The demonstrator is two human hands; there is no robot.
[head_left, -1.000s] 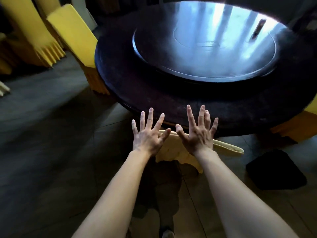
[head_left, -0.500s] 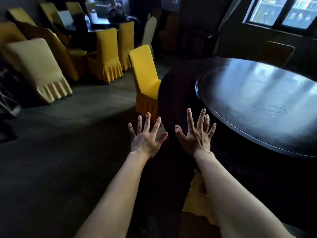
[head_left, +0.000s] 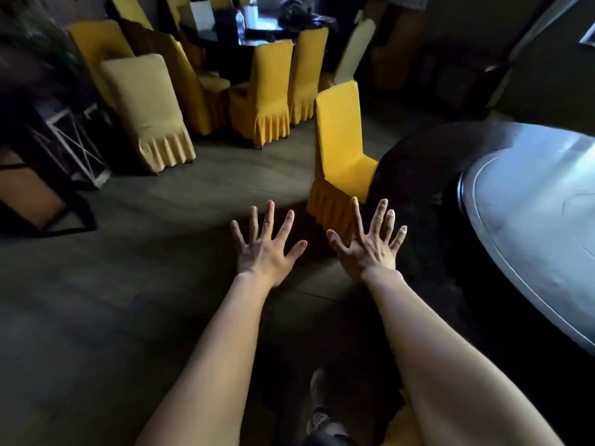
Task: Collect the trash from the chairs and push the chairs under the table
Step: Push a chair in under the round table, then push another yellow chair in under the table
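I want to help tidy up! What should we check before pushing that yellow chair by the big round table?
1. Hands free: left hand and right hand are spread open and hold nothing. Ok.
2. Trash on the yellow chair: none on the part of its seat that shows. Ok.
3. Chair tucked under the table: the table edge hides the seat front. Cannot tell.
4. Floor up to the chair: nothing lies in the way. Ok.
5. Hands on the chair: neither touches it yet. Not ok.
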